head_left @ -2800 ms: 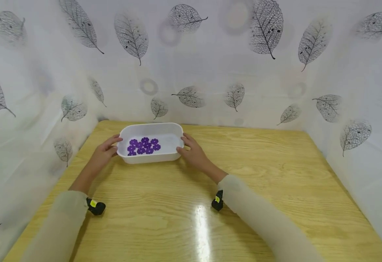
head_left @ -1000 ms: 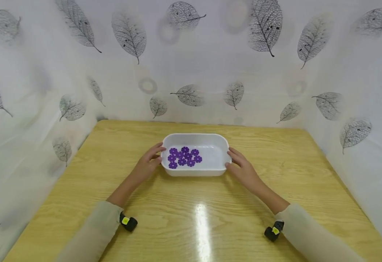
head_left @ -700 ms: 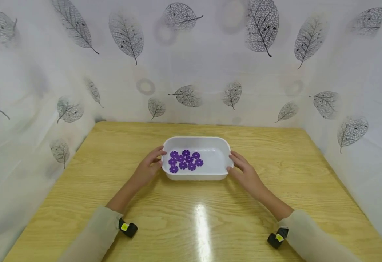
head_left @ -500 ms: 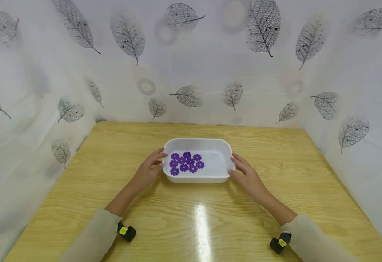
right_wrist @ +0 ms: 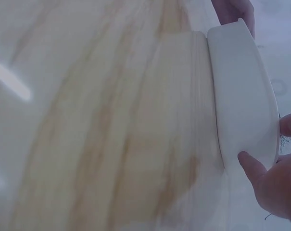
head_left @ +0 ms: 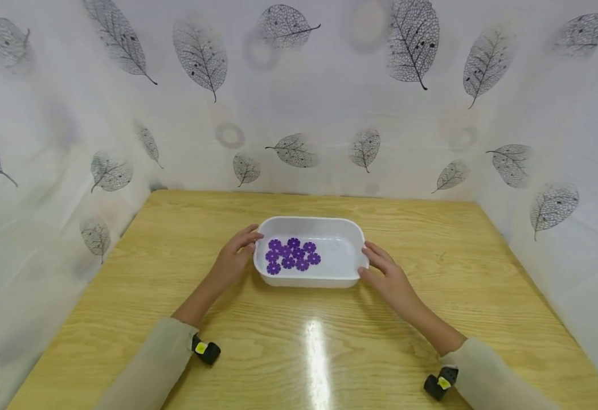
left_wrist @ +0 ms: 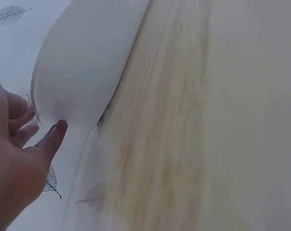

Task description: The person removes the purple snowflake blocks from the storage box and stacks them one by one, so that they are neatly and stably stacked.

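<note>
Rightward and a little nearer, the tub has come since the earliest frame, from the left of the tabletop to around its middle, both hands going with it. The person's left grip is parted just enough to take in the tub's left end, thumb at the outer wall and a finger over the rim; the right grip pinches the right end likewise. Beneath lies yellow wood grain with a bright streak of glare toward the near side. Pale sheeting printed with dark skeleton leaves closes off the back and both sides. White, oblong and round-cornered, the tub sits upright, purple notched discs with pale centres clustered toward its left end.
</note>
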Motion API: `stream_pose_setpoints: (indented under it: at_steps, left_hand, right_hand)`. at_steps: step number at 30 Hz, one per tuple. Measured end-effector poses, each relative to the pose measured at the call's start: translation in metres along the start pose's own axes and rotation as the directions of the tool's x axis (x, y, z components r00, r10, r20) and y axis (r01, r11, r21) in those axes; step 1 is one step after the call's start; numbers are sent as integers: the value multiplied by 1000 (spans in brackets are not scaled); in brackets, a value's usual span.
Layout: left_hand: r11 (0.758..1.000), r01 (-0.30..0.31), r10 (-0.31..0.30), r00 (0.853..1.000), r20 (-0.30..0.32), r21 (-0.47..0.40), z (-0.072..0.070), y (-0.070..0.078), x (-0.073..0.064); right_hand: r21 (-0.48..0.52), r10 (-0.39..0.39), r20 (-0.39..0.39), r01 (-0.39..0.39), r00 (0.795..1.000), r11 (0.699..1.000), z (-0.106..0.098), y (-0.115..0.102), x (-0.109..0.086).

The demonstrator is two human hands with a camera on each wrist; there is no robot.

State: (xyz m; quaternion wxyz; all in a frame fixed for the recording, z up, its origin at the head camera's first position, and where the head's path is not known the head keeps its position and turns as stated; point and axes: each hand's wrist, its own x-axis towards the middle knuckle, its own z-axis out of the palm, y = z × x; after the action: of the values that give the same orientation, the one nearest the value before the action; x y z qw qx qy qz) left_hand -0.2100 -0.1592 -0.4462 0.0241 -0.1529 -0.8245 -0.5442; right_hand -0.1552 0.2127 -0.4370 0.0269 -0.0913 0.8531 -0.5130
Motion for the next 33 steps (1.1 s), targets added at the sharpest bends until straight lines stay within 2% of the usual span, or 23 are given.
stream_pose_setpoints:
  at_steps: [7, 12, 20, 23, 29, 33]
  left_hand:
    - [999, 30, -31, 999, -16, -30, 1, -6, 8]
    - [996, 68, -69, 997, -16, -50, 2, -5, 8]
    - [990, 97, -97, 995, 6, -98, 1, -5, 7]
    - [987, 106, -106, 994, 9, -120, 1, -4, 7]
    - [987, 95, -96, 995, 0, -128, 3, -6, 7]
    - [992, 81, -82, 997, -7, -93, 2, -4, 7]
  right_hand:
    - [18, 12, -2, -12, 1000, 1000, 2, 0, 1]
    - [-2, 16, -13, -16, 1000, 1000, 2, 0, 2]
    - [-12, 20, -11, -20, 1000, 1000, 1, -2, 1]
    - [-45, 23, -16, -23, 1000, 999, -3, -4, 3]
    - [-124, 12, -62, -20, 998, 992, -13, -12, 16]
    - [-151, 3, -86, -16, 996, 988, -13, -22, 25]
